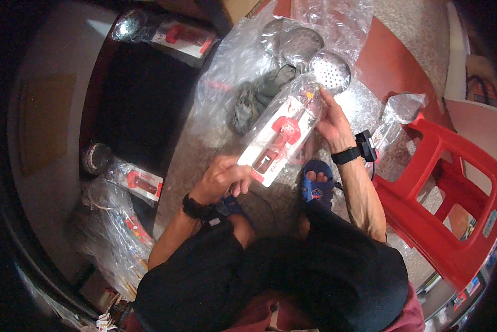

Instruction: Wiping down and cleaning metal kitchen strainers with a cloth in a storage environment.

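Note:
A packaged metal skimmer, with a perforated round head (330,71) and a red-and-white card (275,139) in clear plastic, lies slanted between my hands. My left hand (223,176) pinches the card's lower corner. My right hand (334,122) grips the plastic wrapping near the head end, with the thumb at its edge. Just beyond the package are more perforated skimmer heads (302,43) in clear plastic wrapping (221,79), along with a crumpled dark grey-green bag or cloth (246,103).
A red plastic stool (418,174) lies on its side at right, beside another wrapped utensil (391,118). Packaged utensils rest on the dark surface at left, one far (184,37) and one nearer (144,181). Below them is a plastic bag of long-handled items (115,224). My sandalled foot (317,184) is on the floor.

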A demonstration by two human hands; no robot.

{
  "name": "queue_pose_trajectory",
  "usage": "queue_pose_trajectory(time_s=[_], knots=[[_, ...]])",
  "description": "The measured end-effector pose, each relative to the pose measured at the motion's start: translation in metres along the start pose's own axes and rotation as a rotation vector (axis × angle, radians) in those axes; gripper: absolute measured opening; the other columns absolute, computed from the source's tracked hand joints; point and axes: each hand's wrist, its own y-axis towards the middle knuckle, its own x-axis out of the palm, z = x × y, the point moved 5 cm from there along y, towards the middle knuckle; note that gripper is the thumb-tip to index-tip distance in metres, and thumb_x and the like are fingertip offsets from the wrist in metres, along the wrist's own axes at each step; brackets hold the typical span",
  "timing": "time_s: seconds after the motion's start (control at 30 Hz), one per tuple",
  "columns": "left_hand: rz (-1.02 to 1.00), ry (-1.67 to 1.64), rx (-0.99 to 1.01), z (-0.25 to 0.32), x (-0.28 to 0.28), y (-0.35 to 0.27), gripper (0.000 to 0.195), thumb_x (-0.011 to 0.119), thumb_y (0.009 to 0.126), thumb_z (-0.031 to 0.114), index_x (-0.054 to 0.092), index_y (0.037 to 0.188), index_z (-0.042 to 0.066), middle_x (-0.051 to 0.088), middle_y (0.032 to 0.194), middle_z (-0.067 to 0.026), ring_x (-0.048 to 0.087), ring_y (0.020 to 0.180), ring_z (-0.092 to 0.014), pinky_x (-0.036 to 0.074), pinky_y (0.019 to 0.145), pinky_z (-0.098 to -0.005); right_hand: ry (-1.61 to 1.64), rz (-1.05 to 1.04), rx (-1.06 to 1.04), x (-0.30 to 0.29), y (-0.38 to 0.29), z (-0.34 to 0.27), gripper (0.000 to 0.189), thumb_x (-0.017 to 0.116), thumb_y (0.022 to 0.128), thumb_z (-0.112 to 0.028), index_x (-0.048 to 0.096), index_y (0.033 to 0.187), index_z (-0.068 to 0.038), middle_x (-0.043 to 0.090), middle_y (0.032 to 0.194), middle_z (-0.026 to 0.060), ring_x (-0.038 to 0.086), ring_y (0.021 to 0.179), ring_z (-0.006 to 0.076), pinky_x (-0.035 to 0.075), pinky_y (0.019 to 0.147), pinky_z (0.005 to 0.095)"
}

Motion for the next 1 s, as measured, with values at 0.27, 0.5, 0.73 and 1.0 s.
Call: queue_pose_trajectory(time_s=[0.27,0.5,0.73,1.0], knots=[[0.067,-0.008,-0.040,-0.007,0.000,-0.005,0.028,0.054,0.092,0.025,0.065,0.080,0.002,0.061,0.062,-0.0048,0.051,0.047,-0.008,0.038,0.045,-0.0225,0.015,-0.052,0.061,0.002,-0.011,0.012,0.037,0.052,0.101,-0.024,0.050,0.129,-0.001,0.057,0.126,0.0164,0.059,0.110,0.0295,0.048,0.099,0.0428],[0.010,-0.033,-0.024,0.003,0.003,-0.005,0.029,0.056,0.092,0.022,0.071,0.085,-0.002,0.064,0.065,-0.0061,0.052,0.050,-0.008,0.041,0.048,-0.0215,-0.171,0.000,0.235,-0.015,-0.043,0.048,0.050,0.058,0.097,-0.039,0.052,0.132,-0.004,0.060,0.128,0.0142,0.059,0.115,0.0268,0.045,0.102,0.0461],[0.034,-0.029,-0.045,0.008,0.009,-0.006,0.028,0.055,0.092,0.019,0.070,0.085,-0.003,0.062,0.064,-0.0050,0.051,0.049,-0.007,0.040,0.047,-0.0214,-0.087,-0.119,0.243,0.006,-0.028,0.047,0.027,0.060,0.097,-0.020,0.060,0.116,-0.001,0.066,0.113,0.0109,0.065,0.100,0.0219,0.054,0.091,0.0386],[0.010,0.012,-0.080,0.004,0.006,-0.012,0.027,0.055,0.093,0.019,0.070,0.086,-0.003,0.062,0.063,-0.0041,0.050,0.049,-0.006,0.039,0.046,-0.0209,-0.081,0.052,0.110,-0.011,0.006,0.014,0.029,0.051,0.102,-0.022,0.055,0.118,0.002,0.063,0.112,0.0146,0.062,0.104,0.0262,0.051,0.094,0.0432]])
